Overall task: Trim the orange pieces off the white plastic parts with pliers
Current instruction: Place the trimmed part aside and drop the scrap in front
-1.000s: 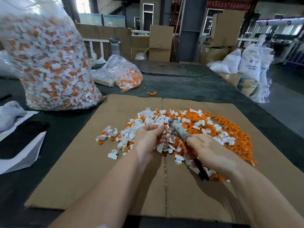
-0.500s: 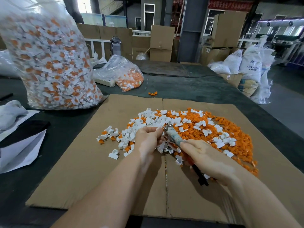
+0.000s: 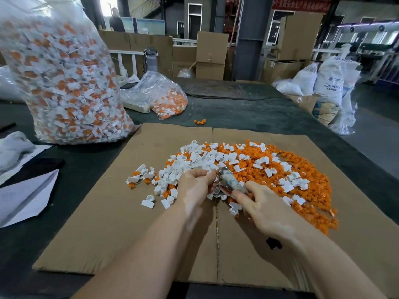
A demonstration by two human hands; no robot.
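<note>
Gripped: pliers [image 3: 230, 182], right hand [image 3: 267, 212]. Pinched: small white part, left hand [image 3: 195, 187], at plier tip. Parts pile [image 3: 248, 167]: cardboard [image 3: 112, 212] 12–2 o'clock; bare cardboard toward 6–9 o'clock edges.

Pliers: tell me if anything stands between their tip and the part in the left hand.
Nothing visible does. The pliers, held by the right hand, meet the left hand fingers directly; the part itself is hidden.
</note>
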